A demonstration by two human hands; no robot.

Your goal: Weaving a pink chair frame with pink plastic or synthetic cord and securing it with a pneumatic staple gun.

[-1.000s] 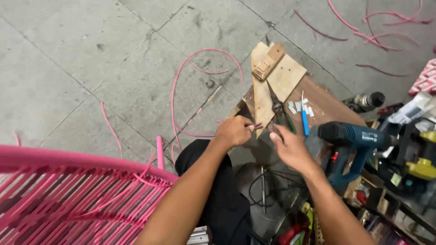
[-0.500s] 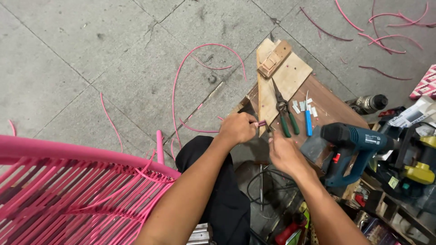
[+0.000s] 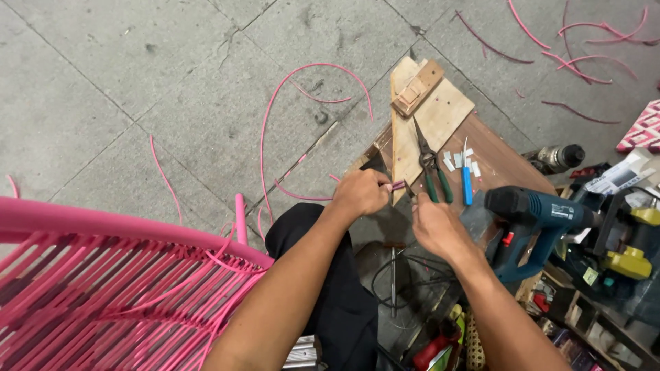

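My left hand (image 3: 361,192) pinches the end of a pink plastic cord (image 3: 397,185) just in front of a small wooden work table (image 3: 509,165). A few centimetres to the right, my right hand (image 3: 436,227) holds a small dark metal piece (image 3: 408,189) against the cord's tip. What that piece is cannot be told. Green-handled pliers (image 3: 430,165) and a blue-handled knife (image 3: 467,180) lie on the table just beyond my hands. A long loop of the pink cord (image 3: 275,117) trails over the tiled floor.
A pink woven chair frame (image 3: 117,275) fills the lower left. A blue power tool (image 3: 533,220) lies at my right. Wooden blocks (image 3: 416,89) rest on the table's far end. Tool boxes and a yellow tool (image 3: 629,254) crowd the right edge. Pink cord scraps (image 3: 577,48) litter the floor.
My right hand has moved left and up toward my left hand, closing the gap at the cord's tip. The view has shifted slightly down.
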